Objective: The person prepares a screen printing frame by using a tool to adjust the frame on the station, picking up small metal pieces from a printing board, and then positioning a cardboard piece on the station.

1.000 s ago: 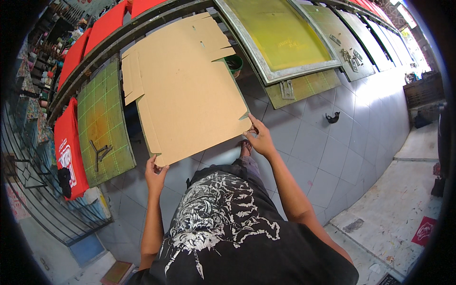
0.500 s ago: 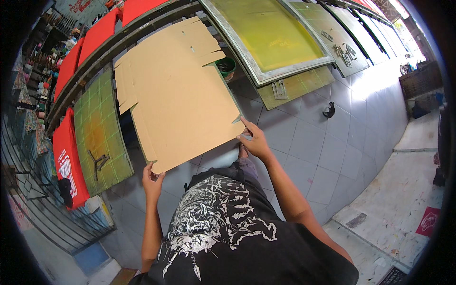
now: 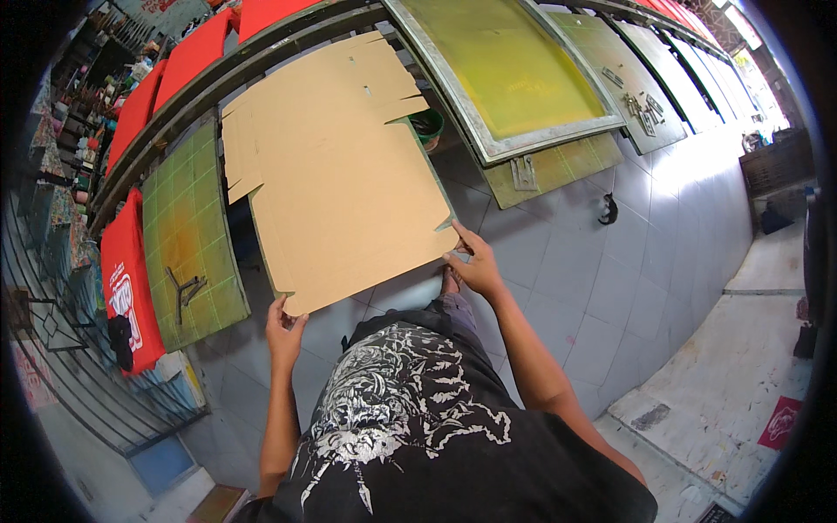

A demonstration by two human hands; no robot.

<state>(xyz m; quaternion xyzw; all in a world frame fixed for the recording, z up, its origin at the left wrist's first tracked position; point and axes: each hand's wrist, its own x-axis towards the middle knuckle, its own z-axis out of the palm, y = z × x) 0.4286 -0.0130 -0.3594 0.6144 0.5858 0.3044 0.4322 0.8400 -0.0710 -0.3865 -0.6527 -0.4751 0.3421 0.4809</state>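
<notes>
A flat tan cardboard sheet point(image 3: 336, 166) with slits and notched flaps along its sides lies in front of me. A thin greenish edge under it suggests a board beneath. At its near left corner, my left hand point(image 3: 284, 331) pinches the edge between thumb and fingers. My right hand point(image 3: 476, 261) grips the near right corner, thumb close to the edge and fingers reaching underneath. Both hands are closed on the same sheet; some fingertips are hidden by it.
Left stands a green gridded board point(image 3: 196, 227) carrying a dark metal bracket point(image 3: 183, 292), beside red fabric point(image 3: 129, 275). Right is a framed yellow-green printing screen point(image 3: 514, 78) and a board with metal clamps point(image 3: 645, 112). A small cat point(image 3: 609, 209) is on the tiled floor point(image 3: 584, 279).
The view has shifted slightly, so the boards and sheet sit a little further right. Both hands keep their hold on the cardboard corners. The cat's pose differs a little.
</notes>
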